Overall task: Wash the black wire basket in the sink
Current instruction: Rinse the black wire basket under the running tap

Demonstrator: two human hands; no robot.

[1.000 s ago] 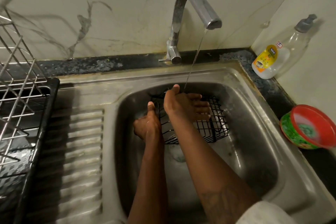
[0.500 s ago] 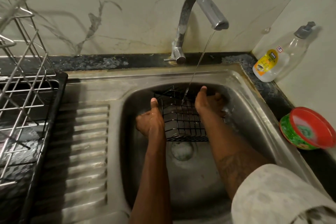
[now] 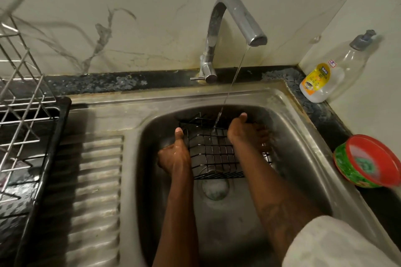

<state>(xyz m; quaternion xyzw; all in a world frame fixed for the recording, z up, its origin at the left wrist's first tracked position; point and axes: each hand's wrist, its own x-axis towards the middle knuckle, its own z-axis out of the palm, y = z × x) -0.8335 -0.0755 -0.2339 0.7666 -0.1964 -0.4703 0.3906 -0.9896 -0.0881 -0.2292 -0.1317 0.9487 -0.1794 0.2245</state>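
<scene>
Steel sink (image 3: 303, 158) sits in a dark surface (image 3: 321, 115) by a pale wall (image 3: 152, 17). The black wire basket (image 3: 213, 154) is down in the sink, under a thin stream of water (image 3: 234, 80) from the tap (image 3: 236, 11). My left grip (image 3: 173, 156) holds its left side, thumb up. My right grip (image 3: 245, 132) holds its right side; those fingers (image 3: 260, 134) are blurry. A soap bottle (image 3: 334, 71) and a red-and-green bowl (image 3: 368, 162) stand to the right.
</scene>
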